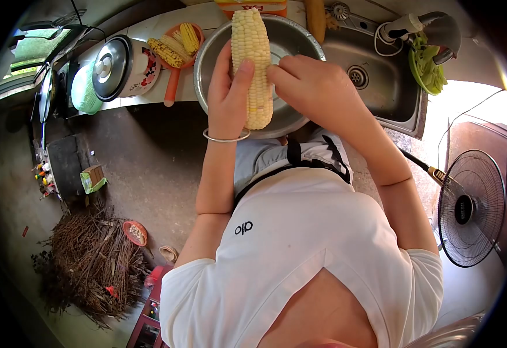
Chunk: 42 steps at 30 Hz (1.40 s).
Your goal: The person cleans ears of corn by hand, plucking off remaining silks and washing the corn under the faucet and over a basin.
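Observation:
A pale ear of corn (252, 75), husked and upright in the picture, is held over a metal basin (303, 35). My left hand (228, 87) wraps round its left side, the thumb lying across the kernels. On the other side my right hand (308, 81) is closed, its pinched fingertips touching the right edge of the ear. Whatever those fingertips hold, if anything, is hidden. Part of the basin's inside shows behind the ear and hands.
Left of the basin, yellow corn ears (189, 39) lie in an orange-handled strainer (172, 86), beside a lidded pot (114, 66). To the right are a steel sink (346, 55), a green basket of leaves (426, 66) and a fan (471, 209). Dry twigs (94, 261) lie on the floor.

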{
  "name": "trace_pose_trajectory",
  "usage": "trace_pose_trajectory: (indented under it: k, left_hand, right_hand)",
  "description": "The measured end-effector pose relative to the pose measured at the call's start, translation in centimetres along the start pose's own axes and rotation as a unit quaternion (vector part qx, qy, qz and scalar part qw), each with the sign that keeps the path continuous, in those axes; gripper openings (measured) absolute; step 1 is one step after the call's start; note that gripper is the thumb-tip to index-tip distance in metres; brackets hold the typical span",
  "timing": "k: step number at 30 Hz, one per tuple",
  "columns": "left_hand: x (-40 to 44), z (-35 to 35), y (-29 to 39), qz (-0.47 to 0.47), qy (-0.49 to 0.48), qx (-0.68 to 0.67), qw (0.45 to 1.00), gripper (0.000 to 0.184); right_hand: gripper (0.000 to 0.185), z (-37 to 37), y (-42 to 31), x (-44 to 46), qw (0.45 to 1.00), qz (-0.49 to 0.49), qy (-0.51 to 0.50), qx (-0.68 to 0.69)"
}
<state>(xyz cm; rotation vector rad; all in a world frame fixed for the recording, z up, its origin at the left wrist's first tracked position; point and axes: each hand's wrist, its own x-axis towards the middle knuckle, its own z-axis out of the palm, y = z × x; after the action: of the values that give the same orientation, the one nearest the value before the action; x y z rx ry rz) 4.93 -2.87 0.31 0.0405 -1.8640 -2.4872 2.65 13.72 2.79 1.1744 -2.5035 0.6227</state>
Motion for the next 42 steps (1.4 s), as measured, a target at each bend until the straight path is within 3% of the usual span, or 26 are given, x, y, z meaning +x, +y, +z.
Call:
trace_pose_trajectory:
  k: [2, 10, 13, 18, 22, 31, 34, 39, 42]
  left_hand:
    - [0.1, 0.1, -0.2, -0.037, 0.005, -0.079, 0.996, 0.046]
    - [0.2, -0.2, 0.4, -0.072, 0.006, -0.115, 0.991, 0.045]
    - [0.4, -0.2, 0.1, -0.062, 0.015, -0.094, 0.994, 0.045]
    - [0.5, 0.3, 0.0, -0.034, 0.024, -0.035, 0.998, 0.047]
    - [0.6, 0.4, -0.2, -0.02, 0.004, -0.031, 0.999, 0.048]
    - [1.0, -0.3, 0.2, -0.08, -0.016, -0.12, 0.989, 0.045]
    - [1.0, -0.2, 0.1, -0.074, -0.006, -0.077, 0.994, 0.045]
    - [1.2, -0.4, 0.0, -0.045, 0.006, -0.035, 0.998, 0.046]
    - [1.3, -0.5, 0.3, -0.045, -0.062, -0.024, 0.997, 0.046]
  right_hand:
    - [0.015, -0.3, 0.1, -0.1, 1.0, 0.01, 0.002, 0.023]
    - [0.015, 0.2, 0.7, -0.7, 0.99, 0.087, 0.049, 0.098]
    - [0.017, 0.3, 0.2, -0.3, 0.99, 0.056, 0.083, 0.098]
    - [0.022, 0.1, 0.5, -0.2, 1.0, -0.004, 0.019, 0.009]
    - [0.017, 0.5, 0.8, -0.3, 0.999, -0.019, 0.034, -0.004]
    - [0.013, -0.4, 2.3, -1.0, 0.984, 0.127, 0.062, 0.106]
    - [0.016, 0.0, 2.0, -0.7, 0.975, 0.118, 0.072, 0.171]
    - [0.018, -0.3, 2.0, 0.2, 0.997, 0.011, 0.024, 0.076]
    - [0.014, -0.7, 3.1, 0.5, 0.992, -0.004, -0.043, 0.117]
